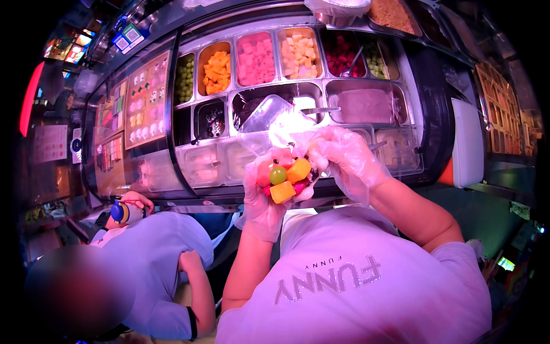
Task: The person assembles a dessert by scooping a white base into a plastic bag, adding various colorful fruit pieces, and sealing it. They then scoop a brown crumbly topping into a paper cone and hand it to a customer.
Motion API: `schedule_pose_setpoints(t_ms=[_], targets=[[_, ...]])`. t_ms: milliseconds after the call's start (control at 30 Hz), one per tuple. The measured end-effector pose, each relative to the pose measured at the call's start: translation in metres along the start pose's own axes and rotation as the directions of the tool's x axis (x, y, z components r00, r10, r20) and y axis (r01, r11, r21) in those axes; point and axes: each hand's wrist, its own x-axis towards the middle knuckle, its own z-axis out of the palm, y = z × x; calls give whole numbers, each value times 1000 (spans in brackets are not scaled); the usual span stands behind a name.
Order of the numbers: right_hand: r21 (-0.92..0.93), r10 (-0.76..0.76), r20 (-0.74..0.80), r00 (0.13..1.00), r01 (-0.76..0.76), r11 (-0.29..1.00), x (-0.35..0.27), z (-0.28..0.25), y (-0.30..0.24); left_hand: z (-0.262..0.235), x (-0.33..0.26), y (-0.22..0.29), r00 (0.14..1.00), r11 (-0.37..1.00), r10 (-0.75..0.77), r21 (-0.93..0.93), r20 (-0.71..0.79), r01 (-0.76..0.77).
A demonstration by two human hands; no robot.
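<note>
Gloved L hand [260, 202] cups fruit pile [283, 191]; gloved R hand [347, 153], half-curled, at its R side, hold unclear. Prob. arranging step; next needs steady L grip.

Pinkish light across the counter [438, 120], glowing red strip [31, 98] far left

**Layout: dessert in L hand, pans ahead, co-worker L**

We've got the fruit dessert [285, 182] in our L hand [262, 198], R hand [349, 157] at its R side. Ahead: counter pans [234, 64], cut fruit [216, 73] in back row. Display board [148, 98] L of pans; co-worker [163, 241] on our L.
</note>
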Motion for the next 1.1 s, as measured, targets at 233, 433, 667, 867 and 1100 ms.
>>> schedule_pose_setpoints(t_ms=[233, 433, 667, 867, 1100], targets=[[74, -109, -36, 993, 112, 991, 0, 5, 1, 12, 1, -2, 998, 999, -15, -35, 53, 17], [-142, -176, 17, 984, 176, 974, 4, -2, -4, 13, -2, -7, 1000, 998, -24, -49, 20, 25], [-83, -91, -44, 995, 87, 993, 7, 3, -40, 6, 4, -12, 993, 975, -40, -215, 115, 65], [71, -130, 24, 991, 128, 989, 10, 4, -45, 8, 11, -15, 990, 949, -64, -299, 126, 99], [-195, -239, 55, 969, 246, 950, 23, -20, -34, 13, 18, -13, 959, 956, -46, -267, 280, 124]])
